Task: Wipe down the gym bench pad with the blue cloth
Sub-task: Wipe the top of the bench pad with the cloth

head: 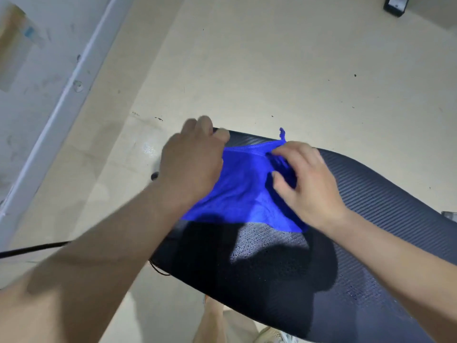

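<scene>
The blue cloth (242, 191) lies spread on the far end of the dark, textured gym bench pad (366, 194). My left hand (193, 159) is at the pad's far left corner, its fingers closed on the cloth's left edge. My right hand (306, 179) rests on the cloth's right side, with fingertips pinching bunched folds near the top hem. A small corner of the cloth sticks up past my right fingers. The arms' shadows darken the near part of the pad.
Beige floor (272, 70) surrounds the bench. A white wall and skirting (61, 100) run along the left. A black cable (32, 248) crosses the floor at lower left. A dark object (395, 4) sits at the top right. My leg and shoe (222, 323) show below the pad.
</scene>
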Demonstrator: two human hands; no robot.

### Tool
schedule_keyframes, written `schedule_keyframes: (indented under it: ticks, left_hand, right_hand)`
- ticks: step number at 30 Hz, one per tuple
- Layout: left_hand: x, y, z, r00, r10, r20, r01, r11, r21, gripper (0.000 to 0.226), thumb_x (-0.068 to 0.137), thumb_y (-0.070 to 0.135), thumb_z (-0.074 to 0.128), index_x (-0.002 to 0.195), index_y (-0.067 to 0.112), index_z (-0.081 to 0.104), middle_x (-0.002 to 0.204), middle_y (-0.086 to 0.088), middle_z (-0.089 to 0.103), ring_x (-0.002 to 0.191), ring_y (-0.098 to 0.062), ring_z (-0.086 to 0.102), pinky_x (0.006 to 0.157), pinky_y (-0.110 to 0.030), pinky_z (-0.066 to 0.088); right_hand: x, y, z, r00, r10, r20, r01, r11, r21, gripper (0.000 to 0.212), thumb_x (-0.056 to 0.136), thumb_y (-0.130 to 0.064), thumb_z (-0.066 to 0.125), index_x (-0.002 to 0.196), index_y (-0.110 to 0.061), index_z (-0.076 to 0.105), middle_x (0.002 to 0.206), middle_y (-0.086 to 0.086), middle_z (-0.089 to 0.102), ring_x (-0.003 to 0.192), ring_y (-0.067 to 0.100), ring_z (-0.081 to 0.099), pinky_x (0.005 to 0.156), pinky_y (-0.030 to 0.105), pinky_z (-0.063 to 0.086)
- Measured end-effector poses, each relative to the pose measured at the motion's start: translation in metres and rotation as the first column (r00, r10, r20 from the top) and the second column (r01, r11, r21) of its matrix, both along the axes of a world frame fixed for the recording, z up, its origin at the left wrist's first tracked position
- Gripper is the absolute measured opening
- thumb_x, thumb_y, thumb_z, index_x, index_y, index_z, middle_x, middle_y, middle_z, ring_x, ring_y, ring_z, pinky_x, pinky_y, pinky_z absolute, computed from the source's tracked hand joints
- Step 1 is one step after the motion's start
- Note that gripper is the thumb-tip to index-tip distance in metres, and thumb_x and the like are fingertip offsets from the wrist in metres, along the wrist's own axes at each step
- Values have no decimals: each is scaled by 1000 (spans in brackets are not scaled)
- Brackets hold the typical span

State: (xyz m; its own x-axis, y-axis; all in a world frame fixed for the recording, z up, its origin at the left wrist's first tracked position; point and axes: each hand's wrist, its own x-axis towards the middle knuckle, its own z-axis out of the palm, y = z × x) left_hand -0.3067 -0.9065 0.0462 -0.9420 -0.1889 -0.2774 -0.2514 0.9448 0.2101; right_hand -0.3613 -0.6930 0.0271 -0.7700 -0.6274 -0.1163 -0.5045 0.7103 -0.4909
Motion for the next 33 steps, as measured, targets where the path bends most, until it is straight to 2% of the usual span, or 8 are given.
schedule_keyframes:
  ticks: [8, 13, 16, 20, 23, 26, 29, 33]
  left_hand:
    - [-4, -7, -18, 998, 47, -49, -38, 983, 179, 6, 91, 21, 57, 94, 19, 62, 101, -1, 57, 98, -24, 51, 83, -37, 42]
    - [-1, -11, 2, 981, 121, -152, -68, 946, 316, 4, 95, 18, 49, 93, 16, 52, 81, 0, 61, 76, -25, 55, 71, -40, 44]
    - [-3, -13, 11, 980, 89, -179, -35, 958, 285, 7, 97, 17, 42, 93, 13, 43, 76, -4, 54, 71, -30, 50, 63, -46, 42]
    - [-15, -25, 21, 956, 97, -276, -40, 979, 202, 5, 95, 13, 44, 90, 11, 46, 79, -4, 51, 73, -31, 46, 66, -39, 33]
    - [-31, -29, 37, 933, 175, -314, -114, 972, 204, 4, 99, 15, 39, 96, 13, 41, 64, -6, 54, 58, -33, 41, 73, -32, 25]
    - [-47, -32, 56, 912, 206, -355, -133, 967, 219, 9, 101, 24, 35, 103, 16, 39, 59, -11, 57, 57, -37, 47, 73, -30, 27]
    - [-52, -32, 68, 916, 195, -351, -107, 961, 253, 19, 98, 39, 40, 99, 21, 46, 60, -7, 58, 61, -33, 53, 62, -36, 39]
    - [-3, -16, 54, 990, 10, -141, 18, 981, 192, 52, 83, 67, 29, 83, 23, 57, 59, 3, 55, 62, -25, 56, 59, -35, 45]
  right_hand:
    - [-24, 10, -7, 988, -87, 130, 81, 996, 49, 18, 83, -18, 73, 100, -15, 68, 92, -3, 48, 76, 15, 47, 73, 31, 46]
    - [-34, 14, 5, 995, -86, 45, 89, 994, -67, 6, 88, -18, 68, 94, -16, 71, 93, -4, 56, 66, 9, 51, 66, 26, 43]
    - [-39, 3, 16, 999, -44, 2, 44, 998, -47, 8, 95, -21, 56, 96, -15, 61, 99, -1, 59, 85, 20, 56, 71, 31, 43]
    - [-63, -15, 41, 981, -41, 187, 59, 994, -90, 11, 100, -25, 48, 98, -15, 51, 69, -2, 55, 61, 16, 48, 61, 34, 37]
    - [-88, -22, 72, 968, 95, 232, -93, 995, -22, 28, 89, -46, 60, 94, -20, 50, 66, -1, 56, 61, 16, 49, 58, 35, 39]
    - [-109, -23, 95, 965, 252, 70, -261, 938, 229, 37, 81, -49, 69, 97, -20, 52, 75, -6, 54, 74, 26, 54, 60, 34, 35]
    - [-125, -11, 108, 954, 232, -188, -172, 942, 289, 20, 84, -31, 68, 94, -18, 58, 84, 6, 63, 82, 35, 59, 62, 33, 32]
    - [-97, 20, 109, 935, 325, -144, -256, 896, 363, 16, 75, -20, 71, 88, -18, 62, 76, 4, 67, 71, 32, 63, 69, 35, 35]
